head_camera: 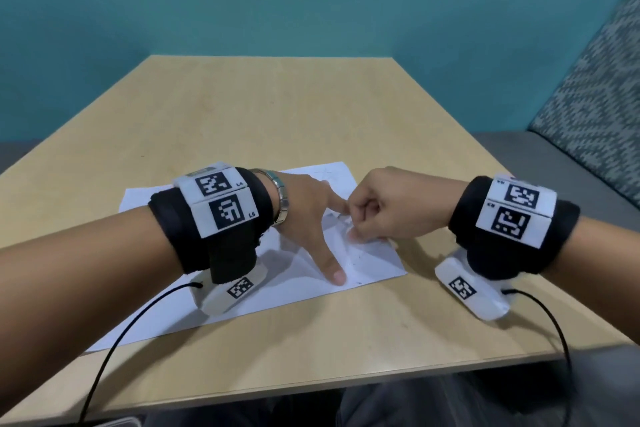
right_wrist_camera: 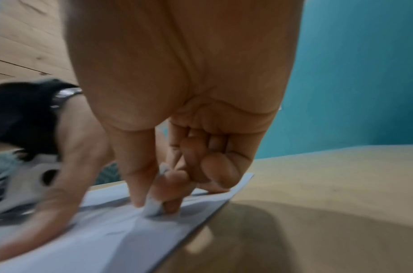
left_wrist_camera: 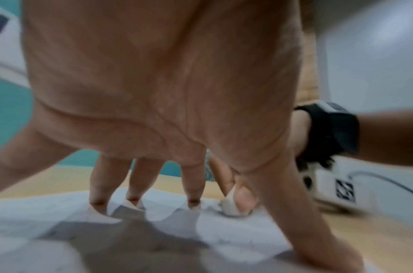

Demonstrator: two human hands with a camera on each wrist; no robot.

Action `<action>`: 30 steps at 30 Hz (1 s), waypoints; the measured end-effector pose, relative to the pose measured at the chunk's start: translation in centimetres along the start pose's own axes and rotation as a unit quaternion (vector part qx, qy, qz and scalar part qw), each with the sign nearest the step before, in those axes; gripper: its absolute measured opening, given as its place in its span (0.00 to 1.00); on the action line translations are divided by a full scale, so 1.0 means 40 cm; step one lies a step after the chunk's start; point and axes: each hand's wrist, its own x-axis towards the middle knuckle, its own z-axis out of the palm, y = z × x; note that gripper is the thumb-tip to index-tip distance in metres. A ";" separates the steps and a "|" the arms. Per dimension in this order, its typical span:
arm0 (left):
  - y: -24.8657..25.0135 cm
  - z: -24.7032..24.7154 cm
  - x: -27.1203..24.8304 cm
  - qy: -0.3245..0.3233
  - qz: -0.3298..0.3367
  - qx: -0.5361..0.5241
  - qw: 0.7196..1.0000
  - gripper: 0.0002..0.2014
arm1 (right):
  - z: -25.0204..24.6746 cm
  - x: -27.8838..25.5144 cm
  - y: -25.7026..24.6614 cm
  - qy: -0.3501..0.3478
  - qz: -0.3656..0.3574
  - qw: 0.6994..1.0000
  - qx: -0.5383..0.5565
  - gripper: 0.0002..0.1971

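A white sheet of paper [head_camera: 162,199] with faint pencil marks lies flat on the wooden table [head_camera: 277,107]. My left hand [head_camera: 308,211] presses on it with straight, spread fingers [left_wrist_camera: 99,184], the thumb stretched toward the near edge. Just to its right, my right hand [head_camera: 384,208] is curled, and its thumb and fingertips pinch a small white eraser [right_wrist_camera: 152,207] against the sheet. In the left wrist view the eraser [left_wrist_camera: 231,206] touches the paper beside my left index finger. The head view hides the eraser under the right hand.
The paper's right edge [right_wrist_camera: 238,188] lies just right of the right hand, with bare table beyond. A bench with a patterned cushion [head_camera: 595,97] stands at the right. Black cables [head_camera: 114,340] trail from both wrist cameras over the near table edge.
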 end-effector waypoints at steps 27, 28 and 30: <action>0.022 -0.016 0.004 -0.006 -0.017 0.039 0.999 0.56 | -0.029 0.008 0.021 0.003 0.000 0.999 -0.033 0.12; 0.022 -0.015 0.003 -0.006 -0.019 0.039 0.999 0.56 | -0.029 0.009 0.023 0.008 0.003 0.999 -0.036 0.11; 0.023 -0.017 0.003 -0.004 -0.016 0.038 0.999 0.53 | -0.006 -0.007 0.003 -0.028 -0.027 0.999 -0.019 0.11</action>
